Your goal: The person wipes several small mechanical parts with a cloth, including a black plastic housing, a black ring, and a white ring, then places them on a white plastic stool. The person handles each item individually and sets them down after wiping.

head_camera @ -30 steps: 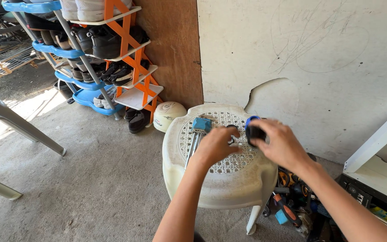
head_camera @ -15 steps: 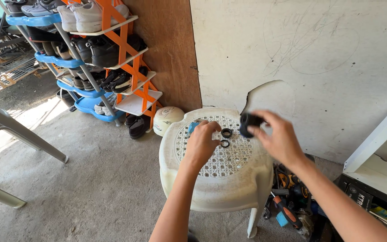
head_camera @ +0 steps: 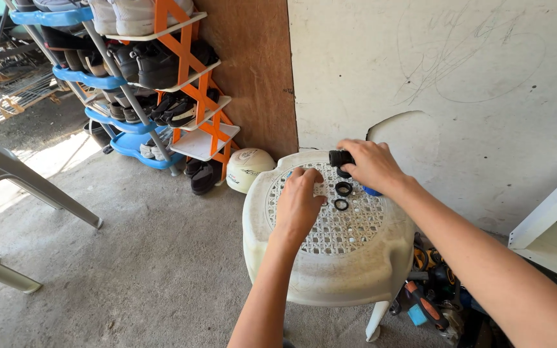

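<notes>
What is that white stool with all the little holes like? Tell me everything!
The white plastic stool is round, grimy and yellowed, with a lattice of small holes across its seat and one leg showing below. It stands upright on the concrete floor by the wall. Two black rings lie on the seat. The left hand rests on the seat; the right hand holds a black part above the seat's far edge.

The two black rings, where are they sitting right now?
In the head view, the two black rings lie on the white stool's woven seat near its far edge, between the left hand and the right hand, just below the black part it grips.
</notes>
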